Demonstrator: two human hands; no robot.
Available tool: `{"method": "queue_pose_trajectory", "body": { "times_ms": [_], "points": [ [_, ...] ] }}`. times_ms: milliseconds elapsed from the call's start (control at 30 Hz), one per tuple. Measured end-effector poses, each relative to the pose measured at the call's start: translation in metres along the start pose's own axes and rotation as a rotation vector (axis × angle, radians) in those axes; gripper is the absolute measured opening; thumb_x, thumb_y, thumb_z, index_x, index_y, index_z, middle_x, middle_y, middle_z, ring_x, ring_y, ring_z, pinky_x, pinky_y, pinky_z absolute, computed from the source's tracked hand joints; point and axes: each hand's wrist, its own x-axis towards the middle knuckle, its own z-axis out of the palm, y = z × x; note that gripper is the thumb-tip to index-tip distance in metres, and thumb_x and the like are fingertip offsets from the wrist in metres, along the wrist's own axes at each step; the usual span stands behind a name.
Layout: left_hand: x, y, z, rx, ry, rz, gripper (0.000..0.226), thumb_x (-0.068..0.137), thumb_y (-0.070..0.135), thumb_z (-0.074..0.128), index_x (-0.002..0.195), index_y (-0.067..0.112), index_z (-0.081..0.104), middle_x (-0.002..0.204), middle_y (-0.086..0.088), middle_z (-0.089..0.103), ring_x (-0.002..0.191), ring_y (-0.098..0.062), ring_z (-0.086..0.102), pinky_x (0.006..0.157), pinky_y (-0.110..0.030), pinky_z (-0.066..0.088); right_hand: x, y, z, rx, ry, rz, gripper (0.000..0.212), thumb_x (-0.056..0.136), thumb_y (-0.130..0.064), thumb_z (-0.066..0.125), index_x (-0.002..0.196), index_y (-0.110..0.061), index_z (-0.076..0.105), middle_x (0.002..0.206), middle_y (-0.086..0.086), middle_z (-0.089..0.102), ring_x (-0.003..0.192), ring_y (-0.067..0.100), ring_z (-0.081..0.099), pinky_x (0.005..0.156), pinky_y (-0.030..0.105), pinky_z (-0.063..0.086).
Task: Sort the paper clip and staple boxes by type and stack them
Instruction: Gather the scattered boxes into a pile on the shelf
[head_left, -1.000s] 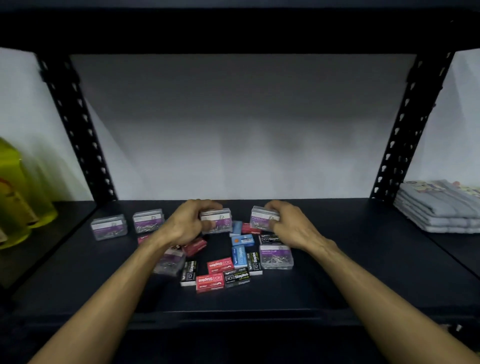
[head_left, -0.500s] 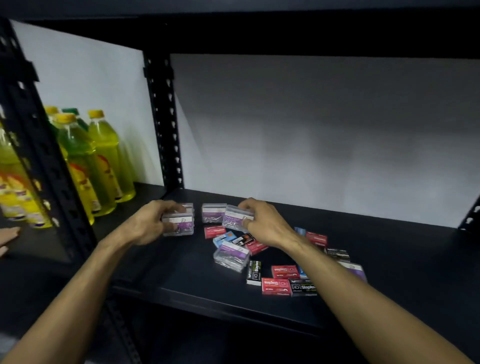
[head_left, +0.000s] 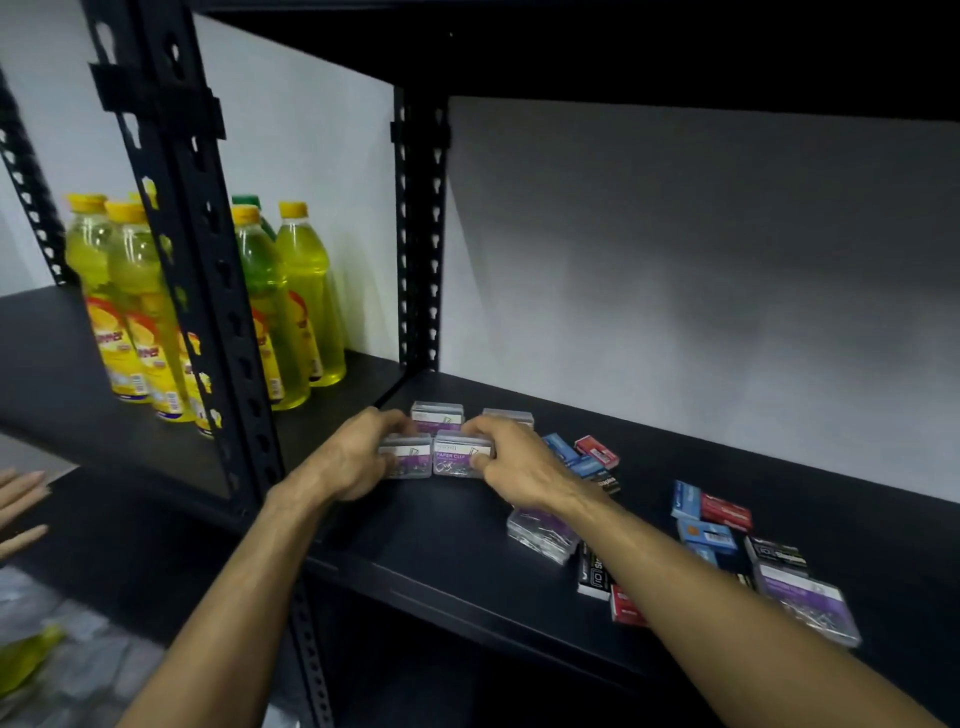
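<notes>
Here both hands (head_left: 358, 457) (head_left: 514, 462) grip clear paper-clip boxes (head_left: 460, 457).

The clear plastic paper clip boxes (head_left: 461, 457) carry purple and white labels, silver clips glinting inside. At four o'clock from them lie small cardboard staple boxes: blue ones (head_left: 706, 535), red ones (head_left: 726, 512), and black ones with white lettering (head_left: 776, 553). The metal shelf (head_left: 457, 540) is matte black. At nine o'clock, yellow-capped bottles of yellow-green liquid (head_left: 306, 296) wear yellow and red labels.
</notes>
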Motion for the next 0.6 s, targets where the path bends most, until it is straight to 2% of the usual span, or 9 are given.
{"method": "queue_pose_trajectory", "body": {
  "times_ms": [100,300,467,600],
  "points": [
    [0.002,-0.002,0.001,0.01,0.009,-0.005,0.033,0.085,0.012,0.069,0.115,0.022,0.064,0.109,0.003,0.057,0.097,-0.011,0.056,0.08,-0.023,0.043,0.004,0.001,0.0,-0.009,-0.006,-0.016,0.041,0.094,-0.019,0.062,0.134,-0.024,0.054,0.139,-0.003,0.054,0.125,0.016,0.052,0.103,0.03,0.042],
    [0.005,-0.008,0.003,0.028,0.034,-0.066,0.033,0.086,0.006,0.063,0.114,0.023,0.064,0.114,-0.002,0.056,0.101,-0.017,0.057,0.081,-0.022,0.041,0.008,0.003,0.006,0.002,-0.038,-0.024,0.04,0.094,-0.017,0.062,0.132,-0.025,0.055,0.134,-0.001,0.057,0.118,0.016,0.056,0.1,0.036,0.048],
    [0.004,-0.008,0.004,0.025,0.037,-0.075,0.034,0.085,0.003,0.061,0.114,0.021,0.063,0.115,-0.004,0.057,0.102,-0.02,0.058,0.08,-0.025,0.043,0.005,0.008,0.006,-0.026,-0.019,-0.025,0.043,0.095,-0.019,0.062,0.137,-0.023,0.053,0.139,-0.001,0.055,0.125,0.017,0.052,0.105,0.036,0.044],
    [0.004,-0.003,0.005,0.029,0.034,-0.057,0.038,0.086,0.001,0.057,0.119,0.02,0.062,0.118,-0.005,0.054,0.106,-0.02,0.057,0.084,-0.024,0.043,-0.001,0.016,-0.002,-0.045,-0.003,-0.007,0.041,0.094,-0.02,0.061,0.134,-0.026,0.054,0.135,-0.004,0.058,0.12,0.014,0.056,0.103,0.035,0.046]
  ]
}}
